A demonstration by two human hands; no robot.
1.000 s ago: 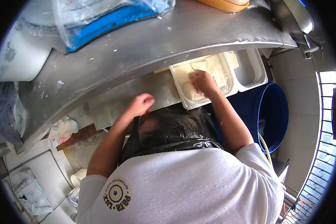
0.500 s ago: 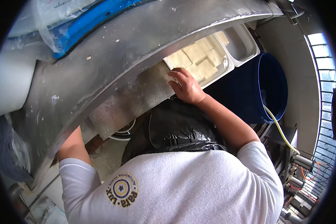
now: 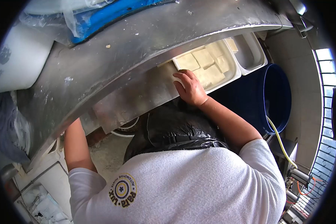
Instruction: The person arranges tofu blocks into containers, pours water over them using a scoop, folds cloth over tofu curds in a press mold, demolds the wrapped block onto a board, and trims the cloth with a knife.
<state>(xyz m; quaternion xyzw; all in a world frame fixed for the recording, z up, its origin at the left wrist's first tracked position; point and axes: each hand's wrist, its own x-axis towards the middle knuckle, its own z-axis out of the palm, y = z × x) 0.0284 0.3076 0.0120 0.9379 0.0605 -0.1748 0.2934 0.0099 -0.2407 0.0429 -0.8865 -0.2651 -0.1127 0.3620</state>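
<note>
My right hand [image 3: 191,88] is at the near left corner of a white plastic tub [image 3: 235,75], with curved fingers over its rim and the thumb set a little apart from them. Several pale, flat, square-edged slabs [image 3: 203,58] lie in the tub; their exact kind I cannot tell. Left of that hand, a metal panel [image 3: 138,97] runs under the counter. My left forearm [image 3: 77,145] reaches beneath the steel counter, whose edge hides the left hand and whatever it touches.
The steel counter [image 3: 112,61] overhangs the tub. A second white tub [image 3: 257,66] sits to its right, beside a blue barrel [image 3: 283,100] with a pale hose [image 3: 279,140]. Clear plastic and a blue item [image 3: 100,18] lie on the counter. Below is a round rim [image 3: 125,134].
The view has shifted, so counter and tubs appear farther right and lower. More of my left forearm shows below the counter edge. My right hand keeps its place at the tub's corner.
</note>
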